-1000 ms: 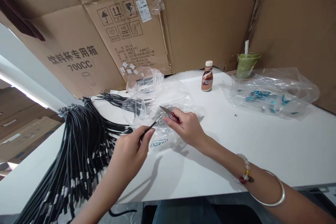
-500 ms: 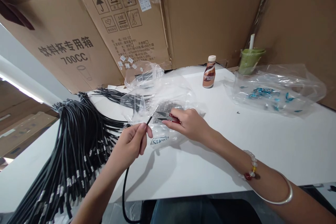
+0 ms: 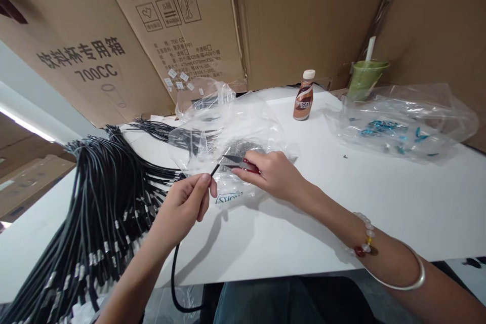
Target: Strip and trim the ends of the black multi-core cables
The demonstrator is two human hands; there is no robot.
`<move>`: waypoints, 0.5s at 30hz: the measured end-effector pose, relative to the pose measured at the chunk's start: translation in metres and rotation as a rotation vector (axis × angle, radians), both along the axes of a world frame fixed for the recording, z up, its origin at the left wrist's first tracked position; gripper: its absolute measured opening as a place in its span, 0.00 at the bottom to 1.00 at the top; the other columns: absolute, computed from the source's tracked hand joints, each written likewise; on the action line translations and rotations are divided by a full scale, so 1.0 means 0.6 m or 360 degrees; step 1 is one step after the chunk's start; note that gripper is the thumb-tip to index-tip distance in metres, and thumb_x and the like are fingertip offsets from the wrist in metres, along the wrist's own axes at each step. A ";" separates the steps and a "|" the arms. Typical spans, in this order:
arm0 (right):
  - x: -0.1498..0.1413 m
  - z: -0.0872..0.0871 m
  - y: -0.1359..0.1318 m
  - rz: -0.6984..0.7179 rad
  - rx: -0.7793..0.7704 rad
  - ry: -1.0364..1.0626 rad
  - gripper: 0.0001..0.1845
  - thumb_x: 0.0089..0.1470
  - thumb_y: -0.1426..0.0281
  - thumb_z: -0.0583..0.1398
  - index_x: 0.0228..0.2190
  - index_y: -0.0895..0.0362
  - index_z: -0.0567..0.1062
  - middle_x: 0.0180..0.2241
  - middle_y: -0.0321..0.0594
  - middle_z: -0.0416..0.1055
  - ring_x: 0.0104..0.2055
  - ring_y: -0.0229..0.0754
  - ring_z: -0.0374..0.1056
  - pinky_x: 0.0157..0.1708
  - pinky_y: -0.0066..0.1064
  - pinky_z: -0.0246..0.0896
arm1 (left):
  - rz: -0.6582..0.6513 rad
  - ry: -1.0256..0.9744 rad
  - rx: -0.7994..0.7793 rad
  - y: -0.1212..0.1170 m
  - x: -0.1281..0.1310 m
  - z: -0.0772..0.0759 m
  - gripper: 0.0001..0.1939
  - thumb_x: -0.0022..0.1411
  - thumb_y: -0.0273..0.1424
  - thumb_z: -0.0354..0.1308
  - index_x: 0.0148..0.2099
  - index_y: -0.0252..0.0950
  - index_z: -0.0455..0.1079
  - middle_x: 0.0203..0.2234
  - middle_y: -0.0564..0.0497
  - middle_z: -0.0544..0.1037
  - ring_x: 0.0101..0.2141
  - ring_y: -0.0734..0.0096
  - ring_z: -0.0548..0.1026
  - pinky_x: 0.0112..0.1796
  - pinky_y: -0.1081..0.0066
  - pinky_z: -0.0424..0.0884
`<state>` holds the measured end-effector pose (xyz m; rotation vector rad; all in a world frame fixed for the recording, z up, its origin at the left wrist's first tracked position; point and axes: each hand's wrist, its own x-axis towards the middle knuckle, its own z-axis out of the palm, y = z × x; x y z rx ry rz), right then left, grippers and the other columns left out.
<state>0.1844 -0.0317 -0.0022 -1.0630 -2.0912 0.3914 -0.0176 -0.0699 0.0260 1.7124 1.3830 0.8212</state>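
Observation:
My left hand (image 3: 192,195) pinches a black cable (image 3: 215,169) near its end, which points up and away from me. From below that hand the cable loops down past the table's front edge. In my right hand (image 3: 269,172) is a pair of small scissors (image 3: 235,160) with red handles. Their blades are parted and point left, just beside the cable's tip; whether they touch it I cannot tell. Behind them, a clear plastic bag (image 3: 252,116) lies with a heap of small grey pieces (image 3: 243,148) in it.
A thick bundle of black cables (image 3: 102,182) with silvery ends covers the table's left side. More cables (image 3: 155,129) lie behind. A brown bottle (image 3: 304,96), a green cup (image 3: 366,78) and a clear bag with blue bits (image 3: 395,129) stand or lie right. Cardboard boxes (image 3: 311,20) line the back.
The pale thin length that stuck out of the cable's tip no longer shows there. The scissor blades look wider apart. My view has shifted slightly, with both hands staying close together.

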 end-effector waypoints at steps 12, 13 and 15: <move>0.001 -0.002 -0.001 0.0000 0.0025 0.0069 0.23 0.61 0.55 0.54 0.23 0.53 0.50 0.16 0.27 0.51 0.19 0.31 0.42 0.21 0.27 0.42 | 0.0331 0.0369 0.0449 -0.020 0.003 0.000 0.14 0.63 0.39 0.53 0.33 0.36 0.75 0.15 0.58 0.72 0.14 0.81 0.55 0.17 0.76 0.51; 0.002 -0.003 -0.001 0.0002 0.0033 0.0076 0.23 0.61 0.54 0.53 0.23 0.53 0.51 0.17 0.27 0.52 0.19 0.31 0.43 0.21 0.27 0.42 | 0.0355 0.0410 0.0494 -0.022 0.004 -0.001 0.13 0.62 0.38 0.54 0.34 0.37 0.76 0.16 0.57 0.74 0.15 0.81 0.56 0.17 0.76 0.52; 0.002 -0.003 -0.001 0.0006 0.0042 0.0080 0.24 0.61 0.54 0.53 0.23 0.53 0.51 0.17 0.27 0.52 0.19 0.31 0.44 0.21 0.27 0.42 | 0.0382 0.0469 0.0575 -0.024 0.005 -0.003 0.12 0.62 0.37 0.55 0.35 0.37 0.77 0.19 0.57 0.78 0.15 0.80 0.60 0.19 0.76 0.55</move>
